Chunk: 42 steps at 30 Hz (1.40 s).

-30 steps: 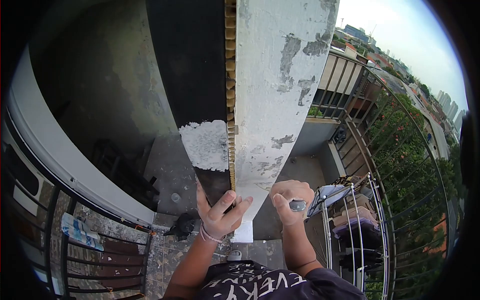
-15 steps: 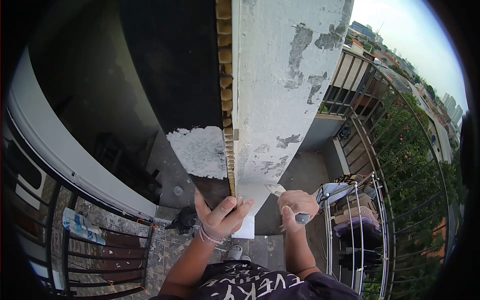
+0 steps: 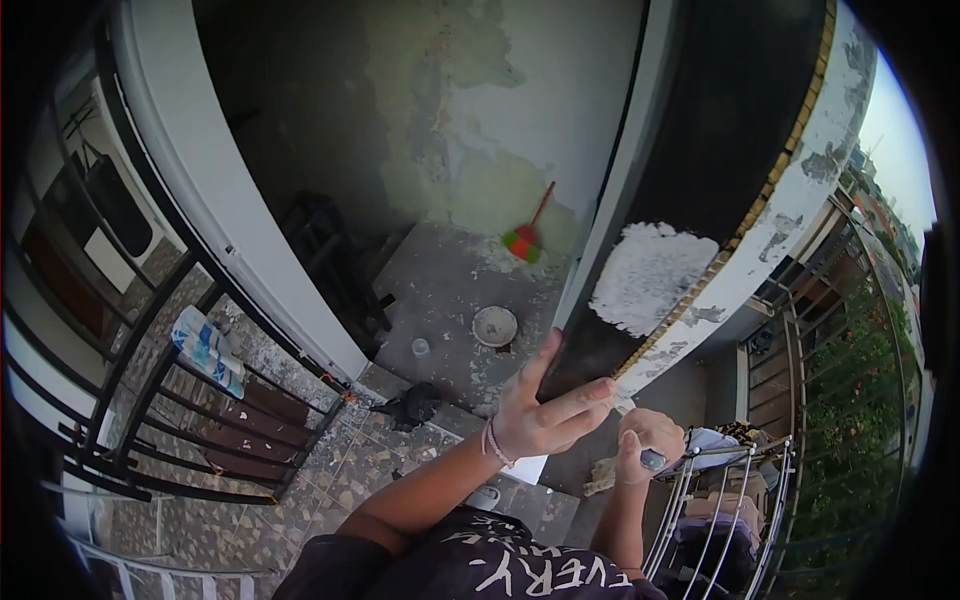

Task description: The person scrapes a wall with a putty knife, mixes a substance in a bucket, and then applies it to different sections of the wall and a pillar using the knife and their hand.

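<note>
A pillar fills the upper right, with a dark face (image 3: 740,110) and a white face with peeling paint (image 3: 775,235). Along their shared corner runs a jagged golden-brown strip (image 3: 765,190). Low on the dark face is a rough white patch (image 3: 655,275). My left hand (image 3: 545,410) has its fingers spread at the pillar's lower dark part; whether every fingertip touches cannot be seen. My right hand (image 3: 650,438) is wrapped round a scraper (image 3: 652,460), its grey handle end toward me. The blade points at the pillar's corner and is mostly hidden.
Beyond the doorway, a red and green broom (image 3: 525,240) leans by the wall, with a round basin (image 3: 495,326) and a clear cup (image 3: 420,347) on the floor. A black railing (image 3: 200,400) holds a cloth at left. A laundry rack (image 3: 720,510) stands at right.
My view has turned left, so the pillar sits further right and the room with the broom shows. My left hand's fingers are spread wider. The right hand keeps its grip on the scraper.
</note>
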Each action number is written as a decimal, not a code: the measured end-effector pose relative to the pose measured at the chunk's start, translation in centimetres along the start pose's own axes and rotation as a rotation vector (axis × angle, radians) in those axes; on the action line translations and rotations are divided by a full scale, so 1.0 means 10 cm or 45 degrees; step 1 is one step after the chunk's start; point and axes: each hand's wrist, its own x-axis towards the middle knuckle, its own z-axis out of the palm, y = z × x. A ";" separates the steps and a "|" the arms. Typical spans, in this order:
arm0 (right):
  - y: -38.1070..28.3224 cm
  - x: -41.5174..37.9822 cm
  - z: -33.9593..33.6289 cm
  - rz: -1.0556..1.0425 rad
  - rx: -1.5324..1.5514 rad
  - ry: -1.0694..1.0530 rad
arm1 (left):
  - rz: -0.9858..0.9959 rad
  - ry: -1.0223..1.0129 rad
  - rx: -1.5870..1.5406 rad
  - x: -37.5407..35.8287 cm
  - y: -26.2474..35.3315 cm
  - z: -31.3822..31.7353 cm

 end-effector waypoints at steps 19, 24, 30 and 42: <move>-0.02 0.13 0.05 0.014 0.059 0.030 | -0.191 0.000 -0.304 0.03 0.00 -0.19; -0.45 0.42 0.07 0.003 0.254 -0.016 | -0.047 0.007 -0.094 0.01 -0.06 -0.09; -0.48 0.39 -0.15 -0.018 0.353 0.020 | -0.020 -0.010 0.013 -0.03 0.05 0.02; -0.04 0.08 -0.15 0.164 0.268 0.089 | 0.004 -0.088 0.095 -0.04 0.10 0.00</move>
